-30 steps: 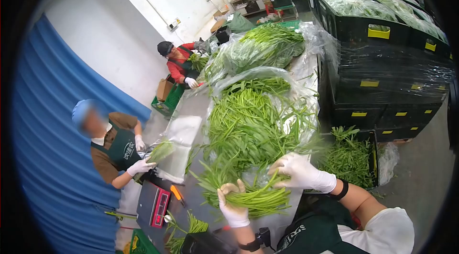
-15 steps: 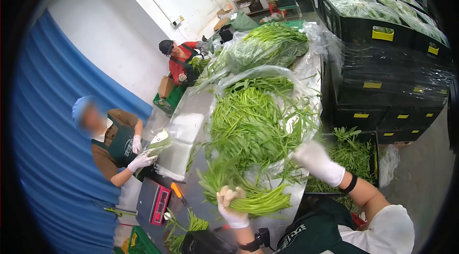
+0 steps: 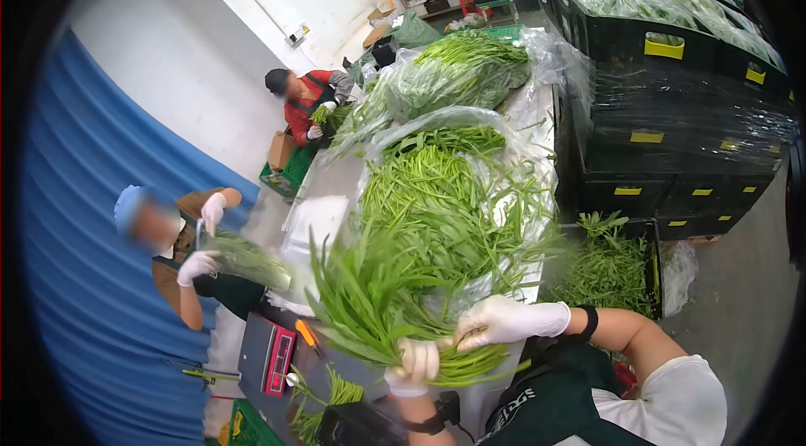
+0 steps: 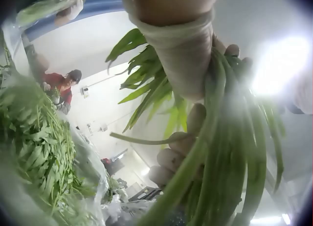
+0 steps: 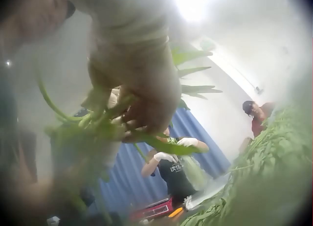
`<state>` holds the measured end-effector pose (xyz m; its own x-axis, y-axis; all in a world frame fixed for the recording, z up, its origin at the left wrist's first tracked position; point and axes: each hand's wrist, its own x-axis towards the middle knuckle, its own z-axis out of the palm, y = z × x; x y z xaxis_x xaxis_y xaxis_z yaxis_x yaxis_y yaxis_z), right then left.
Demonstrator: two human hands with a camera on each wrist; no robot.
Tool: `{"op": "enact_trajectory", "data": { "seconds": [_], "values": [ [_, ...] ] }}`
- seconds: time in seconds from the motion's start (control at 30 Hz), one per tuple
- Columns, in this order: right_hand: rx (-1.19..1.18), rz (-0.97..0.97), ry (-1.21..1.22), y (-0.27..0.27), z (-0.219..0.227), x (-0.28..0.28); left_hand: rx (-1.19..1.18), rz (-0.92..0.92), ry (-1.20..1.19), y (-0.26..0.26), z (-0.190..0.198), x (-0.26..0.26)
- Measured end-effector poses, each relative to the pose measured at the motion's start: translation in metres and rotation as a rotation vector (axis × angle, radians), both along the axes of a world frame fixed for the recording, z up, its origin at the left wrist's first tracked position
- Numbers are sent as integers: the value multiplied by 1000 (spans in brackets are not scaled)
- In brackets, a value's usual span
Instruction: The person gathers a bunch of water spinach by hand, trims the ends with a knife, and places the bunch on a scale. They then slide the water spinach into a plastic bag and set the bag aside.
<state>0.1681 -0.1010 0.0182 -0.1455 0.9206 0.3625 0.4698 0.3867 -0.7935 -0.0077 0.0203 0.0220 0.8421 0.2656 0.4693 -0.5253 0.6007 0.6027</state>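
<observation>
My gloved left hand [image 3: 413, 368] grips a bunch of water spinach [image 3: 369, 295] round its stems. Long leaves fan out from the bunch to the upper left, and the cut stems point right. At the stem end, my gloved right hand [image 3: 508, 322] pinches some stems with curled fingers. The left wrist view shows the stems [image 4: 230, 152] hanging close to the camera, the left fingers [image 4: 168, 160] behind them. In the blurred right wrist view, the right hand [image 5: 142, 89] has stems and a leaf between its fingers. A large water spinach heap [image 3: 428, 203] lies just beyond on an opened plastic bag.
A red scale [image 3: 279, 362] and an orange knife [image 3: 308, 335] lie left on the table. Loose stems [image 3: 340, 391] lie near its front edge. Right stands a crate of greens [image 3: 609, 266] below stacked black crates [image 3: 642, 144]. Across the table, a person [image 3: 189, 253] holds a bagged bunch [image 3: 248, 260].
The right hand has moved from the crate side back to the stems. The bunch in the left hand has swung up, its leaves now spread over the heap. The person opposite has raised the bagged bunch.
</observation>
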Motion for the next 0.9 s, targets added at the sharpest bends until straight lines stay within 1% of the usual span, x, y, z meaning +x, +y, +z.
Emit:
{"op": "enact_trajectory", "data": {
  "seconds": [0.03, 0.07, 0.1, 0.13, 0.17, 0.2, 0.23, 0.27, 0.3, 0.33, 0.37, 0.43, 0.47, 0.5, 0.53, 0.57, 0.6, 0.63, 0.7, 0.73, 0.77, 0.8, 0.83, 0.87, 0.9],
  "values": [
    [0, 7, 0, -2, 0, 3, -3, 86, 31, 0, -4, 0],
    [145, -113, -210, -4, 3, 7, -53, 116, 90, -5, -8, 0],
    [291, -235, -419, -8, 6, 9, -55, 121, 89, -7, -8, -1],
    [381, -313, -457, -14, 10, 9, -67, 148, 211, -11, -4, 0],
    [380, -313, -460, -19, 13, 10, -78, 172, 332, -13, -3, 2],
    [430, -396, -585, -25, 14, 12, -102, 83, 321, -12, -9, 3],
    [477, -480, -709, -30, 14, 14, -103, 77, 320, -13, -9, 5],
    [475, -484, -712, -33, 13, 17, -147, 38, 380, -15, -8, 8],
    [477, -528, -721, -37, 12, 20, -190, -1, 441, -18, -6, 10],
    [480, -570, -729, -40, 11, 22, -217, -26, 428, -21, -2, 15],
    [477, -571, -731, -45, 14, 25, -219, -28, 428, -20, -7, 14],
    [498, -726, -811, -55, 22, 38, -260, -62, 458, -16, -24, 12],
    [545, -796, -762, -58, 21, 49, -247, 29, 519, -25, -14, 15],
    [587, -888, -736, -64, 21, 64, -250, 27, 521, -22, -22, 12],
    [505, -1033, -787, -70, 27, 75, -282, 13, 467, -15, -36, 6],
    [277, -1106, -821, -76, 16, 93, -314, 0, 411, -10, -44, 2],
    [45, -1111, -842, -88, -9, 112, -348, 50, 411, -15, -29, 3],
    [-279, -1166, -919, -99, -47, 128, -351, 50, 411, -11, -34, 1],
    [-430, -924, -934, -105, -47, 120, -415, -134, 143, -1, -47, -1],
    [-348, -767, -790, -92, -18, 99, -359, -129, 145, 0, -45, -1],
    [-245, -550, -584, -80, -24, 86, -362, -127, 149, 0, -45, 1],
    [-182, -380, -336, -71, -20, 65, -300, -170, 65, 0, -44, 2],
    [-259, -159, -143, -64, -8, 47, -236, -216, -18, 0, -42, 5],
    [-193, 16, -45, -55, -11, 30, -232, -219, -12, 0, -35, 7],
    [-350, 189, -63, -48, 20, 23, -233, -185, -14, -2, -25, 8]
  ]
}}
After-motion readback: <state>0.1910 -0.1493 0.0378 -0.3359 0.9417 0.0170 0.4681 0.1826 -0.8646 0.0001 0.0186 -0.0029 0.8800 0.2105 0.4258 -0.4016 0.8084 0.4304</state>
